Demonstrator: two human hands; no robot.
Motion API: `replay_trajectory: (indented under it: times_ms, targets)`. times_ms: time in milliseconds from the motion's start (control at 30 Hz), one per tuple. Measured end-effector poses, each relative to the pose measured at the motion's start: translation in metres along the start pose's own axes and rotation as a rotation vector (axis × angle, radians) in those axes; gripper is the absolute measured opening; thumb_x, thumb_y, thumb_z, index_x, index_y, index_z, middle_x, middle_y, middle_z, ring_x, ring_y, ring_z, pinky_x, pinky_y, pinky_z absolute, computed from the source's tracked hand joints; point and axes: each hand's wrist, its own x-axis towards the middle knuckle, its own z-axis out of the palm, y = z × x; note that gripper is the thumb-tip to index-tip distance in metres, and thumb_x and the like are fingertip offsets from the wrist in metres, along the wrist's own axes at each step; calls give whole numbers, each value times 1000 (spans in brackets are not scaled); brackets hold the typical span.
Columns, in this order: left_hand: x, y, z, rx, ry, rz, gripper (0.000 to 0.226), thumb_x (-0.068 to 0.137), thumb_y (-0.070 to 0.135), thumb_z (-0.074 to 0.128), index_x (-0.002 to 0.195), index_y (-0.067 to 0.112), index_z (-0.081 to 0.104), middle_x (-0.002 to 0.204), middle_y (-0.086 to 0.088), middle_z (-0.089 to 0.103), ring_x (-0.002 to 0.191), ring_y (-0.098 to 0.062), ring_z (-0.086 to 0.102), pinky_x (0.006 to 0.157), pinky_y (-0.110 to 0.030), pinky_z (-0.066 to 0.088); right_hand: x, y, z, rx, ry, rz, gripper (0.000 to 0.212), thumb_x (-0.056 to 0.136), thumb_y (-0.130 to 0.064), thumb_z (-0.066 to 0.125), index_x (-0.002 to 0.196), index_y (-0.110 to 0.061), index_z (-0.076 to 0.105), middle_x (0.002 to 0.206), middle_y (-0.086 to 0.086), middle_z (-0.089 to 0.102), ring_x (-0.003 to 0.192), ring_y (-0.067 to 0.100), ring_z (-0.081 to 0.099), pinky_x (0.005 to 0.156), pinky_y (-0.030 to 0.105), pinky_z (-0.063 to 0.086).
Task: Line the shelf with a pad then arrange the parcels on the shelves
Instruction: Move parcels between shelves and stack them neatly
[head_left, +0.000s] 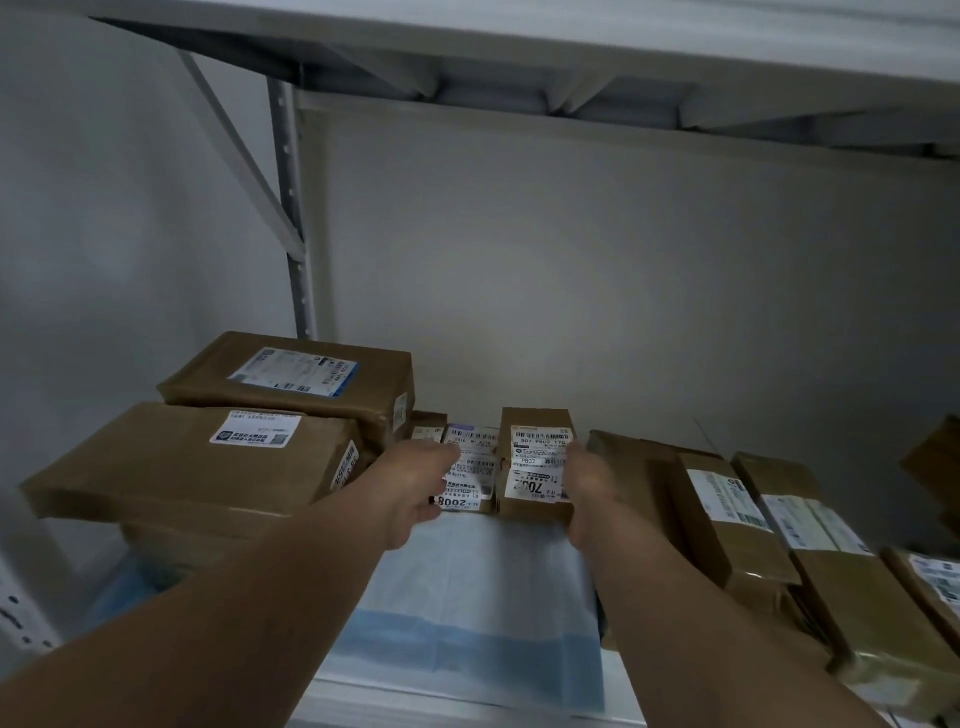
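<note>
A white and blue pad (467, 597) lies on the white shelf (457, 714). At its back stand two small brown parcels with white labels: one marked 2008 (470, 470) and a taller one marked P802 (537, 462). My left hand (415, 491) holds the left side of the 2008 parcel, thumb at its lower front. My right hand (584, 493) grips the right side of the P802 parcel. The two parcels touch each other. Fingertips of both hands are hidden behind the parcels.
Two large flat brown parcels (197, 462) (296, 382) are stacked at the left. Several long brown parcels (727, 519) lean in a row at the right. The upper shelf (519, 47) hangs overhead; a perforated upright (293, 208) stands at back left.
</note>
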Motion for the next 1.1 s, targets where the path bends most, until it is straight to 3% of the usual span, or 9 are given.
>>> replay_trajectory:
  times_ms: [133, 300, 433, 500, 600, 733, 900, 1000, 1100]
  targets:
    - [1, -6, 3, 50, -11, -7, 45, 99, 21, 58, 142, 13, 48, 136, -6, 55, 111, -18, 52, 94, -37, 49, 11, 0, 6, -189, 50, -98, 43, 108, -28, 24, 115, -3, 58, 115, 17, 66, 100, 29, 66, 85, 36, 54]
    - [-1, -9, 7, 101, -40, -9, 44, 99, 26, 58, 141, 18, 49, 136, -3, 55, 115, -19, 53, 88, -34, 46, 8, 2, 6, -169, 116, -127, 39, 106, -19, 34, 134, 4, 48, 133, 22, 54, 116, 36, 56, 55, 21, 34]
    - [0, -8, 6, 131, -49, -4, 42, 99, 26, 57, 140, 19, 51, 134, -2, 56, 115, -18, 54, 86, -33, 46, -1, 1, 4, 1, 127, -103, 43, 104, -22, 40, 144, -11, 34, 108, 12, 64, 77, 21, 63, 53, 26, 44]
    - [1, -8, 5, 142, -50, -7, 40, 99, 24, 56, 139, 19, 52, 131, -2, 58, 113, -18, 54, 87, -33, 46, -1, 5, 2, -44, 78, -128, 67, 95, -22, 53, 151, -20, 17, 110, 11, 63, 80, 22, 65, 59, 31, 52]
    - [1, -10, 6, 159, -56, -14, 39, 99, 24, 56, 138, 19, 53, 127, -2, 59, 109, -17, 55, 87, -34, 46, 3, 13, 4, -217, 19, -230, 91, 79, -21, 67, 152, -26, 12, 124, 5, 58, 104, 27, 64, 92, 45, 55]
    - [0, -16, 9, 166, -67, -40, 41, 98, 24, 58, 138, 18, 52, 126, -3, 60, 113, -19, 56, 91, -35, 47, -1, 11, 2, -441, -36, -328, 71, 93, -30, 64, 151, -25, 23, 129, 1, 59, 112, 25, 61, 100, 38, 50]
    - [-4, -19, 13, 173, -77, -60, 44, 96, 24, 60, 139, 19, 50, 128, -4, 61, 118, -21, 56, 96, -37, 46, -5, 8, -7, -695, -79, -314, 74, 100, -49, 46, 158, -27, 6, 152, 9, 43, 137, 31, 42, 107, 31, 35]
    - [-9, -14, 18, 182, -95, -46, 37, 97, 24, 60, 134, 19, 55, 123, -3, 62, 112, -20, 58, 90, -36, 46, -8, 5, -8, -700, -82, -334, 77, 98, -47, 50, 158, -28, 6, 149, 9, 45, 132, 29, 48, 104, 29, 39]
    - [-15, -7, 24, 194, -98, -27, 30, 96, 24, 61, 126, 19, 58, 117, -3, 64, 108, -18, 59, 88, -35, 46, -14, 1, -12, -647, -47, -411, 62, 96, -38, 56, 151, -27, 28, 139, 7, 54, 118, 26, 60, 95, 29, 50]
